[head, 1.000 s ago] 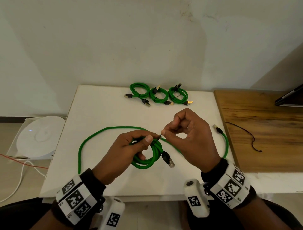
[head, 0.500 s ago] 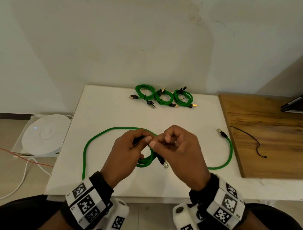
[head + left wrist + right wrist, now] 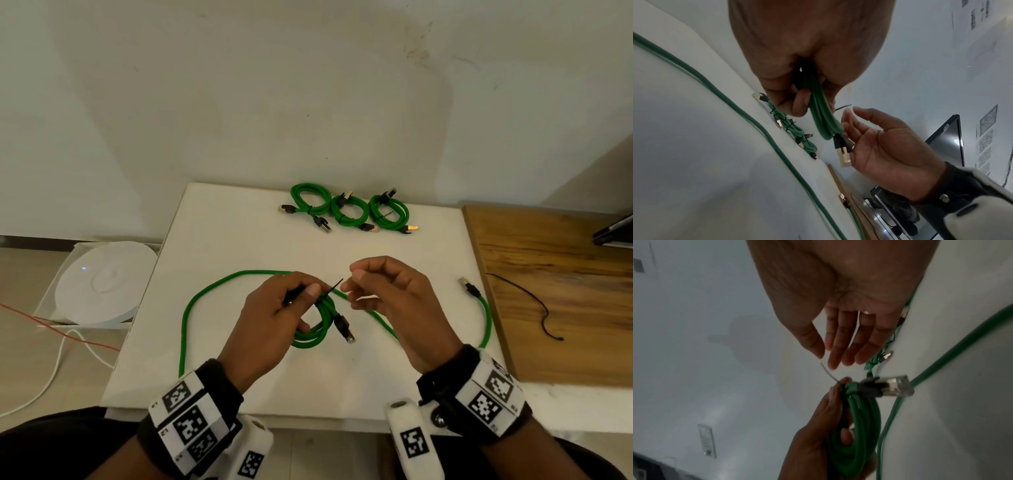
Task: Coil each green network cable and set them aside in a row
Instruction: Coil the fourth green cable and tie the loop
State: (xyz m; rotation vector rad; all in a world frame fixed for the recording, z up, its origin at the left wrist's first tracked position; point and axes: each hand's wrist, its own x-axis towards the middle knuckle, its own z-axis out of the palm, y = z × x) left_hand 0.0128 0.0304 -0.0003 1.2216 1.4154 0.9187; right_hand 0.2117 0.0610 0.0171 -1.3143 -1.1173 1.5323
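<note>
a white round device sits on the floor off the tabletop's left edge. a loose green cable arcs across the white tabletop from the near left edge, passing behind both hands to a plug near the wooden board on the right. the left hand hovers above the middle of the tabletop, its grip curled round a coiled green cable, thumb pressing a thin black tie against the loops; the coil's plug hangs free. just beside it, the right hand is raised, its grip spread and holding nothing, fingertips close to the tie's free end without clearly touching it. three tied coils lie in a row along the far edge, well apart from the hands, with bare tabletop between.
</note>
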